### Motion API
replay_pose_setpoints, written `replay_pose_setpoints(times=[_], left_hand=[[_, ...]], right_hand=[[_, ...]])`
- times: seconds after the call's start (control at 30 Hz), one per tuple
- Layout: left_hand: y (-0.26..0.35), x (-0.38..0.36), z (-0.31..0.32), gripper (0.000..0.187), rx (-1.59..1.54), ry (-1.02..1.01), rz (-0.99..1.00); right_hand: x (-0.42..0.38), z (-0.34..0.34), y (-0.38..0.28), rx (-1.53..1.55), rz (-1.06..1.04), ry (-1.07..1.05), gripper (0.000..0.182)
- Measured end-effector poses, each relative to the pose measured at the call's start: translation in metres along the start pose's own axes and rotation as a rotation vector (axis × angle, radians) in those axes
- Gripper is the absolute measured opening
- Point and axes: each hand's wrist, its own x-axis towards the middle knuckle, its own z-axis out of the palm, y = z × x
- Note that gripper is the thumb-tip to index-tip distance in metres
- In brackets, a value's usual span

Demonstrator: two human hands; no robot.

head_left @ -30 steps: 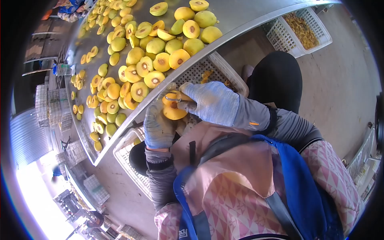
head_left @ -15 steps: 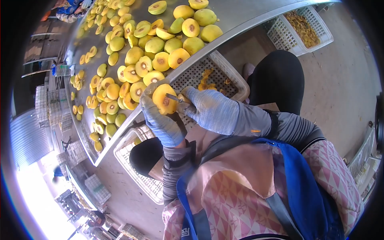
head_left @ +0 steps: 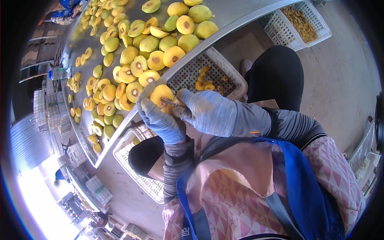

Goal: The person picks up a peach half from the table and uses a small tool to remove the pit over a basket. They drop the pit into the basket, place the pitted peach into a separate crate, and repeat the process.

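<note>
My left hand (head_left: 161, 123), in a blue-grey glove, cups a halved yellow peach (head_left: 160, 93) with its cut face up. Closed around a small metal coring knife (head_left: 168, 102) is my gloved right hand (head_left: 208, 110). The knife's dark tip lies in the pit hollow at the middle of the peach half, and the handle is mostly hidden by my fingers. Both hands are just off the metal table's edge, close to a pile of halved yellow peaches (head_left: 155, 61).
Below the hands stands a perforated crate (head_left: 240, 86) with orange scraps (head_left: 204, 78) in it. Another white crate (head_left: 276, 30) full of scraps is at the upper right. The metal table edge (head_left: 224, 34) runs diagonally past my knees. A white basket (head_left: 150, 188) sits by my left leg.
The knife tip has moved lower into the pit hollow, and its blade now tilts flatter. The peach half has shifted slightly left in my left hand.
</note>
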Motion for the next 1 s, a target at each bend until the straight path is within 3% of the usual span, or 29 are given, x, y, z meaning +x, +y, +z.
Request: replay_pose_setpoints(times=[0.07,0.17,0.23,0.33,0.43,0.6,0.7,0.77,0.8,0.87,0.9,0.97,1.0], left_hand=[[0.000,0.000,0.001,0.044,-0.118,0.031,-0.091],[-0.004,0.003,-0.004,0.044,0.095,-0.067,0.062],[-0.005,0.007,-0.009,0.042,-0.444,-0.145,-0.291],[-0.007,0.007,-0.013,0.038,-0.501,-0.215,-0.374],[-0.008,0.006,-0.009,0.038,-0.276,-0.146,-0.226],[0.001,0.004,-0.007,0.041,-0.216,-0.095,-0.250],[-0.009,-0.001,-0.003,0.044,-0.195,-0.096,-0.136],[-0.011,-0.001,0.000,0.046,-0.132,-0.094,-0.061],[-0.012,0.000,0.002,0.048,-0.315,-0.121,-0.201],[-0.014,0.006,0.006,0.054,-0.641,-0.160,-0.460],[-0.018,0.006,0.004,0.054,-0.644,-0.159,-0.453],[-0.020,0.007,-0.001,0.056,-0.727,-0.211,-0.543],[-0.011,0.007,-0.003,0.056,-0.640,-0.126,-0.517]], right_hand=[[0.000,0.001,0.003,-0.031,-0.030,-0.033,0.031],[-0.002,-0.002,0.001,-0.036,-0.064,-0.056,0.031],[-0.002,-0.006,0.001,-0.049,-0.076,-0.080,0.029],[0.002,-0.008,0.012,-0.001,-0.073,-0.157,0.027],[0.004,-0.008,0.012,0.082,-0.014,-0.182,0.026],[-0.002,-0.008,0.002,-0.036,0.075,-0.139,0.025],[0.000,-0.006,0.010,0.145,0.039,-0.180,0.038],[0.003,-0.013,0.012,0.773,0.367,-0.401,0.037],[0.004,-0.020,0.012,0.773,0.367,-0.401,0.037],[0.004,-0.040,0.012,1.163,0.741,-0.612,0.039],[0.003,-0.039,0.013,1.158,0.735,-0.612,0.039],[0.000,-0.027,0.023,1.153,0.485,-0.519,0.039],[-0.002,-0.015,0.044,1.107,0.401,-0.495,0.037]])
